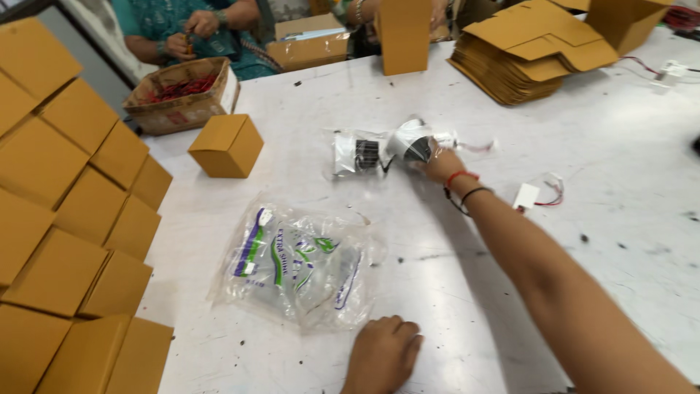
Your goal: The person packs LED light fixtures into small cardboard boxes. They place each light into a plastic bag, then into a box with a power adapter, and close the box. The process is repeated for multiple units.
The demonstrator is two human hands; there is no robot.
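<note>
The right hand (440, 164) has its fingers grasping a bagged lamp (408, 142) (clear wrap, blurred) on the white surface (627, 175). The left hand (383, 354), fingers curled and holding nothing, rests just beside a printed plastic bag (295, 263).

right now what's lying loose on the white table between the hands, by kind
Clear plastic packets holding a small white and black part: 2, one in the right hand at, one beside it
Large printed plastic bag, by the left hand: 1
Single closed brown carton: 1
Small white part with red wires: 1
Total: 5
</note>
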